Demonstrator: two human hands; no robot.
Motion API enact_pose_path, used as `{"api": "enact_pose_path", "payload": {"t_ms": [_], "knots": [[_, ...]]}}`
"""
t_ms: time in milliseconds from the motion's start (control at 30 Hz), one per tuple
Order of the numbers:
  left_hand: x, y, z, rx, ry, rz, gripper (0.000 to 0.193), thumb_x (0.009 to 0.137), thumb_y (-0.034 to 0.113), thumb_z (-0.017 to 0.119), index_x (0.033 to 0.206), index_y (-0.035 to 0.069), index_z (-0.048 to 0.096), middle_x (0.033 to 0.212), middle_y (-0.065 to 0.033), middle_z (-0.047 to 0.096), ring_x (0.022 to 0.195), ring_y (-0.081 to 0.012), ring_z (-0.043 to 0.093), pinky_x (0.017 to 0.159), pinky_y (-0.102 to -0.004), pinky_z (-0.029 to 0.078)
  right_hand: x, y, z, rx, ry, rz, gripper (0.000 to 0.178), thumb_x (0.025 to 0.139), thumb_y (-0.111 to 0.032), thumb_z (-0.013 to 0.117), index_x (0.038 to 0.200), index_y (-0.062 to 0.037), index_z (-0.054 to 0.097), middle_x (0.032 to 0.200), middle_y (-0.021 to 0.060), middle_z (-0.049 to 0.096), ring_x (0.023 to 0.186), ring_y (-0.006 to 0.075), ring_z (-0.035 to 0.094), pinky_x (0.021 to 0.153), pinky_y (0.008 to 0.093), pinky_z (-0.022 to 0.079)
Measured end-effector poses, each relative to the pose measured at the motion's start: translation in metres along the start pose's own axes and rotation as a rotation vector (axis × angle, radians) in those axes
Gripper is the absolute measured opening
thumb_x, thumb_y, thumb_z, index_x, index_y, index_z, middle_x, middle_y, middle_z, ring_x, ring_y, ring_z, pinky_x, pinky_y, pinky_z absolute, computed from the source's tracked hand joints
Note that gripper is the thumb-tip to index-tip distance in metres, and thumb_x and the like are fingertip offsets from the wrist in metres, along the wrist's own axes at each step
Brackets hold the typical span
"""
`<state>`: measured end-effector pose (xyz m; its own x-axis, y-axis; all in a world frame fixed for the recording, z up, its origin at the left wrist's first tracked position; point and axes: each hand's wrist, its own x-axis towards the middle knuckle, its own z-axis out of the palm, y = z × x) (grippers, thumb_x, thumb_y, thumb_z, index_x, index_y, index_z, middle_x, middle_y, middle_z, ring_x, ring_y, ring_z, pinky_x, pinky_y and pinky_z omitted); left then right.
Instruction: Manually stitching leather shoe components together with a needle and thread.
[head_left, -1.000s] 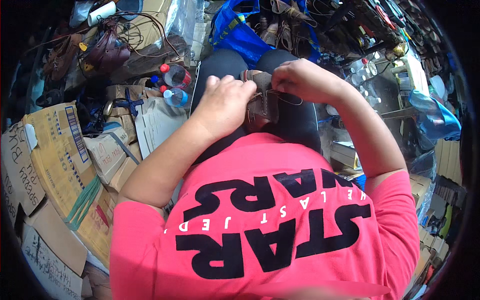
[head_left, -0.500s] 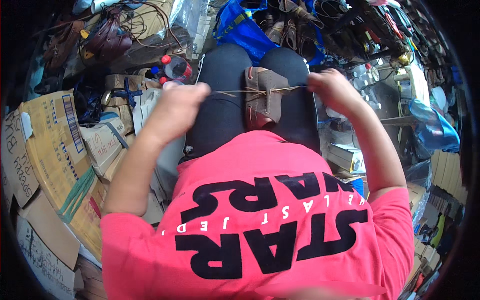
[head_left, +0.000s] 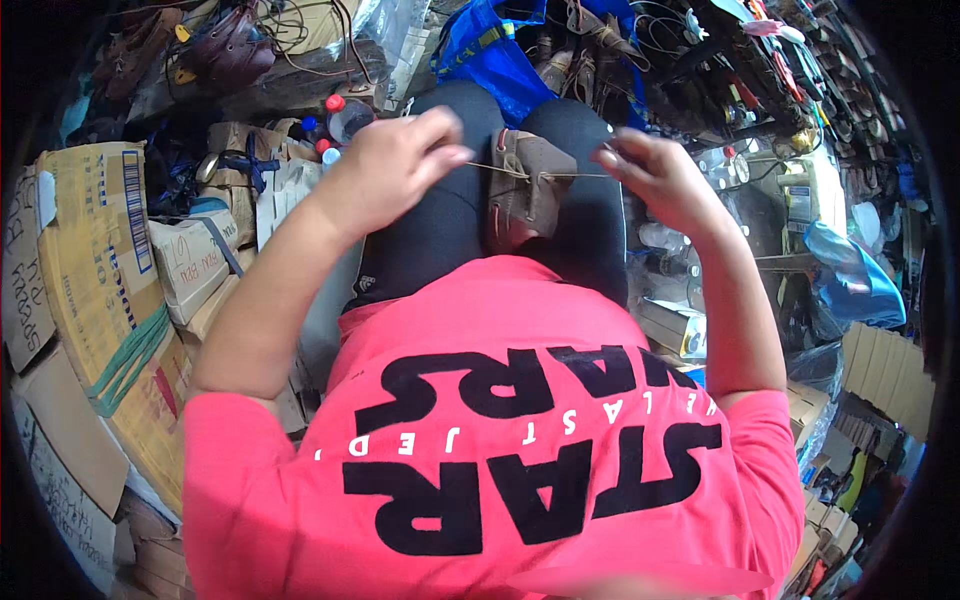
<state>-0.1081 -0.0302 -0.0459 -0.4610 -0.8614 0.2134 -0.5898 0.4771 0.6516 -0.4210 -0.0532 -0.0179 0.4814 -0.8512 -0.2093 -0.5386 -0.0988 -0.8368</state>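
Note:
A brown leather shoe upper [head_left: 530, 205] with reddish lacing along its edge rests between my thighs, a seam running down its middle. Light tan thread [head_left: 497, 169] comes out from both sides of that seam, with a loose loop lying over the leather. My left hand [head_left: 400, 165], left of the shoe, pinches one side of the thread between thumb and fingers. On the other side, my right hand [head_left: 660, 178] is closed on the thread running right; its fingertips are slightly blurred. Both hands are apart from the leather itself.
Cardboard boxes [head_left: 85, 290] are stacked along my left. Bottles with red caps [head_left: 350, 122] stand beyond my left hand. A blue bag [head_left: 495, 60] lies past my knees, near several worn shoes. Clear bottles [head_left: 665, 237] and a small white box [head_left: 672, 325] are at my right.
My hands have come nearer each other from a wide pull, the left moving right and up. The thread on the left has slackened into a loop over the shoe upper.

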Motion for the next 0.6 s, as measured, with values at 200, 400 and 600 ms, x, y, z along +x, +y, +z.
{"api": "enact_pose_path", "payload": {"t_ms": [200,400,600], "knots": [[-0.007,-0.014,0.002,0.439,-0.028,0.151,0.027,0.086,0.030,0.065,0.078,0.006,0.054,0.072,-0.0120,0.057,0.071,-0.0331,0.059,0.063,-0.0423,0.046,-0.041,0.038,-0.007,-0.728,0.096,0.087,0.040,0.091,-0.036,0.061,0.073,-0.0015,0.053,0.067,0.0172,0.054,0.067,0.0370,0.056,0.061,0.0450,0.043],[-0.006,-0.048,0.007,0.462,0.044,0.238,0.023,0.085,0.030,0.067,0.077,0.010,0.058,0.072,-0.0084,0.056,0.069,-0.0295,0.060,0.065,-0.0398,0.049,-0.056,0.064,-0.005,-0.652,0.181,0.081,0.034,0.092,-0.031,0.060,0.076,-0.0018,0.056,0.069,0.0146,0.056,0.068,0.0338,0.057,0.063,0.0406,0.045],[0.031,-0.024,0.019,0.065,0.006,0.048,0.039,0.081,0.024,0.072,0.118,0.013,0.065,0.100,-0.0107,0.060,0.093,-0.0264,0.061,0.084,-0.0350,0.049,-0.047,0.055,0.001,-0.066,0.241,0.111,0.036,0.089,0.001,0.056,0.121,-0.0117,0.066,0.089,0.0013,0.052,0.075,0.0109,0.053,0.070,0.0248,0.049]]}}
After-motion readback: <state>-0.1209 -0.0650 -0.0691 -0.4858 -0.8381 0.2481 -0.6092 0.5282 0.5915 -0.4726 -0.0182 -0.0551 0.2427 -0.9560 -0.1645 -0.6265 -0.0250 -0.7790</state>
